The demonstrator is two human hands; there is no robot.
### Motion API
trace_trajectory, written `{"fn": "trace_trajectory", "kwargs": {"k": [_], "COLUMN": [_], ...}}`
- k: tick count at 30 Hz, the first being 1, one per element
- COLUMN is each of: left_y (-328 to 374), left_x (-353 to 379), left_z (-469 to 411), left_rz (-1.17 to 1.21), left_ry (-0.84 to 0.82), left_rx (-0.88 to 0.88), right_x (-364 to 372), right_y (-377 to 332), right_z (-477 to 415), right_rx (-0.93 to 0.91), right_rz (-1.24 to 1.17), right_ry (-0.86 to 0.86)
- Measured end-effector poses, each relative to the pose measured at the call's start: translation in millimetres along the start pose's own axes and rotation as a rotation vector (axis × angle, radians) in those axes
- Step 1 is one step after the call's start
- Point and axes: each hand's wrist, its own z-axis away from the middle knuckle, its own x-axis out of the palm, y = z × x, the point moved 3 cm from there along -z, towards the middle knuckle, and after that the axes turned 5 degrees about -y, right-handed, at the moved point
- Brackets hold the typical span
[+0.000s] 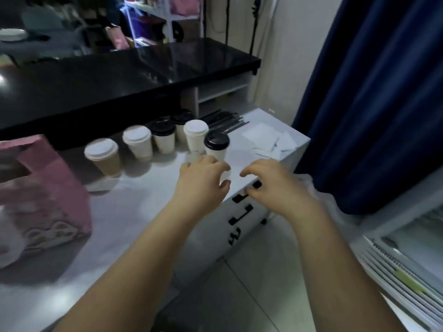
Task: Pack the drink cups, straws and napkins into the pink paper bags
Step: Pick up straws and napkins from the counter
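Several lidded paper cups stand in a row on the white counter [143,200]. The nearest is a white cup with a black lid [217,143], just beyond my left hand [203,180], whose fingers are spread and hold nothing. My right hand [271,183] hovers open over the counter's right edge, empty. A brown cup with a white lid [103,155] stands furthest left. Black straws [225,119] lie at the back, and white napkins [271,140] are spread at the back right. A pink paper bag [45,197] stands open at the left.
A black raised counter [119,77] runs behind the cups. A dark blue curtain [371,92] hangs at the right. A white appliance with vents [407,248] sits at the lower right. Tiled floor [251,295] lies below the counter edge.
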Motion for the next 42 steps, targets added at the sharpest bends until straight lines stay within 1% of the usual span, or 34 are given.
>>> {"fn": "trace_trajectory", "kwargs": {"k": [3,7,13,16,18,25,29,33,38,42], "left_y": [44.8,74.6,96.7,97.1,92.8,59.8,44.4,30.1,3.8,-19.4], "left_x": [42.3,90.8,141.5,156.8,165.4,184.2,171.2,160.3,168.8,178.5], "left_z": [-15.8,-35.1,-75.8,-112.1,-141.7,-266.3,-329.1,-363.3,-375.9,-384.7], "left_rz": [0.029,0.028,0.033,0.043,0.074,0.159,0.149,0.099,-0.015,-0.046], "left_ry": [-0.073,-0.209,-0.270,-0.259,-0.235,-0.215,-0.163,-0.118,-0.150,-0.142], "left_rx": [0.042,0.061,0.069,0.064,0.030,-0.173,-0.230,-0.324,-0.554,-0.778], "right_x": [0.1,6.7,13.3,15.3,15.2,-8.8,-29.7,-28.1,-13.1,3.9], "right_y": [58.4,116.3,181.7,200.9,213.6,259.5,270.0,271.4,278.6,271.9], "right_z": [28.7,54.8,52.6,28.7,5.7,-114.6,-192.6,-249.0,-315.6,-366.7], "right_rx": [0.073,0.168,0.275,0.271,0.260,0.254,0.152,0.023,-0.123,-0.309], "right_rz": [-0.071,-0.108,-0.104,-0.110,-0.113,-0.145,-0.110,-0.080,-0.091,-0.106], "right_ry": [0.027,0.044,0.000,-0.019,-0.035,-0.137,-0.144,-0.185,-0.260,-0.342]}}
